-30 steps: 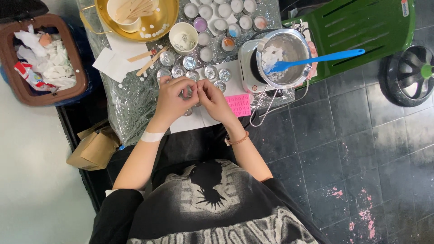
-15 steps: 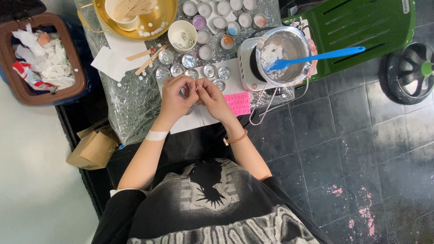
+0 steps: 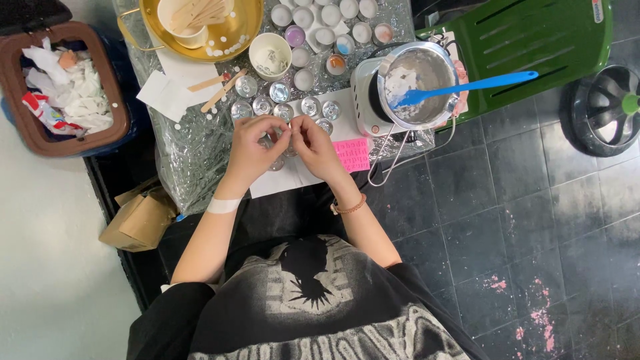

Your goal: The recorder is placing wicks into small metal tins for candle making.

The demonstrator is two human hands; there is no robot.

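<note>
Table: I see a low foil-covered table (image 3: 193, 157) crowded with small candle cups, a gold pan (image 3: 233, 33) at its far edge and a bin of paper scraps (image 3: 60, 87) to its left.
Melting pot: a steel pot (image 3: 420, 77) stands on a small white hotplate at the right, a blue spatula (image 3: 467, 87) resting in it.
Left hand: my left hand (image 3: 250, 150) is curled, fingertips pinched on a small empty metal cup (image 3: 277, 163) held just above the white paper.
Right hand: my right hand (image 3: 313, 147) meets it fingertip to fingertip over the same cup; what it pinches is too small to tell.
Doing it well: I judge the cup should stay level and low, clear of the row of empty cups (image 3: 287, 108) just beyond.
Since half a second ago: both hands remain together in place; only the view has shifted slightly.
</note>
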